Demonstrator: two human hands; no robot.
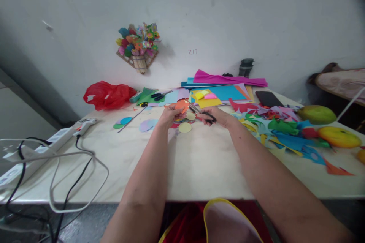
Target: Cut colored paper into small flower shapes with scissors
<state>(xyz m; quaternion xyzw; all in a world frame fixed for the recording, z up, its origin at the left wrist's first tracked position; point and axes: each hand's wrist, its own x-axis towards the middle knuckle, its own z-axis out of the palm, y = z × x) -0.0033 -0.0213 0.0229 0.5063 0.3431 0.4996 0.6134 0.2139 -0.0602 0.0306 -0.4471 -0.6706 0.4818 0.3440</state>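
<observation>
Scissors at the edge of orange paper.
From the left: a blue disc (126,120) lies flat; the left hand (171,114) pinches the orange paper (181,105), a roundish piece, above the mid-table; a pale yellow disc (185,127) lies just nearer the person; the scissors (194,110) point left and slightly away, long axis slanting across the table, tips at the paper's right edge, contact unclear; the right hand (213,114) grips their black handles; scraps (285,126) spread beyond.
</observation>
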